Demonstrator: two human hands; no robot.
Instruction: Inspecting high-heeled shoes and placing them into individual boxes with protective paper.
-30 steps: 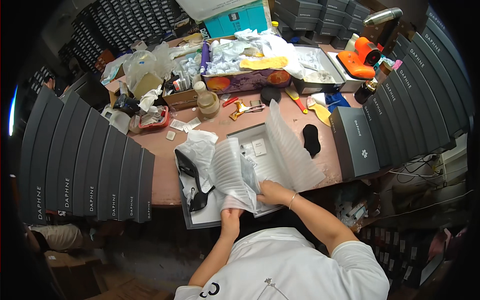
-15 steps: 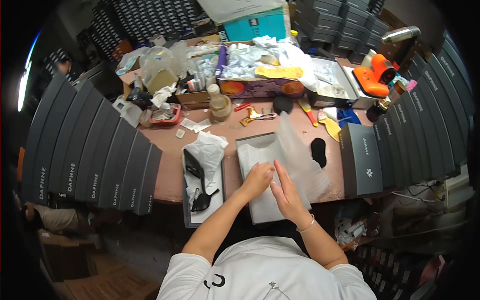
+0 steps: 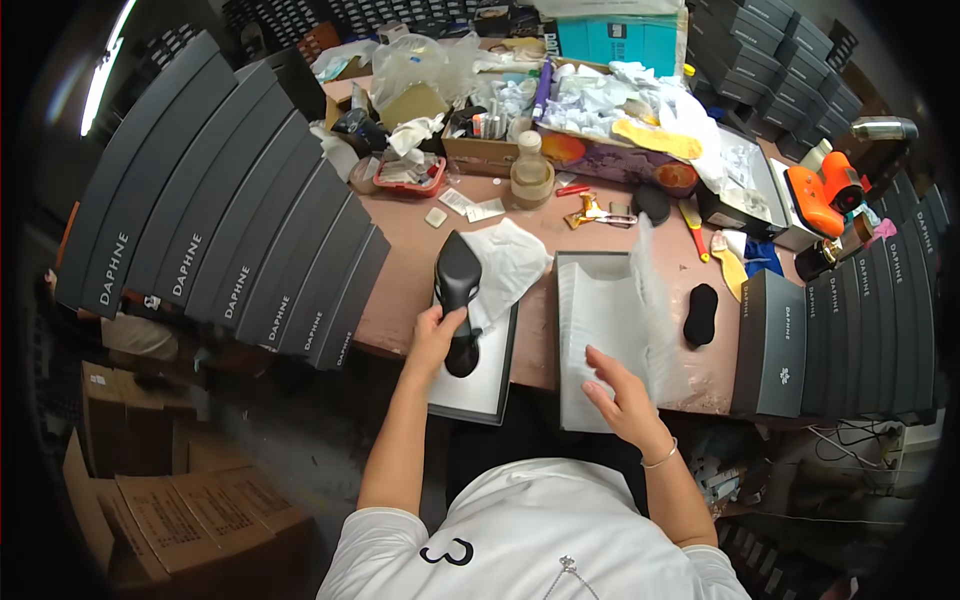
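My left hand (image 3: 433, 342) is closed around a black shoe (image 3: 458, 262), which it holds over the shallow grey box lid (image 3: 480, 400) with a white inside. Crumpled white paper (image 3: 512, 262) lies beside the shoe, partly on the lid. To the right, an open grey shoe box (image 3: 592, 262) is lined with white tissue paper (image 3: 590, 330); one thin sheet stands up along its right side. My right hand (image 3: 622, 402) hovers over the near part of this box, fingers apart, with nothing seen in it.
Stacked dark shoe boxes (image 3: 230, 230) rise at the left, and more boxes (image 3: 775, 340) stand at the right. A black oval pad (image 3: 700, 315) lies beside the open box. Behind are a bottle (image 3: 530, 170), a yellow-red brush (image 3: 693, 230) and a paper-filled carton (image 3: 620, 160).
My hands were close together over the tissue-lined box. Now they are apart: the left has moved left and taken hold of the black shoe. The view has shifted leftward.
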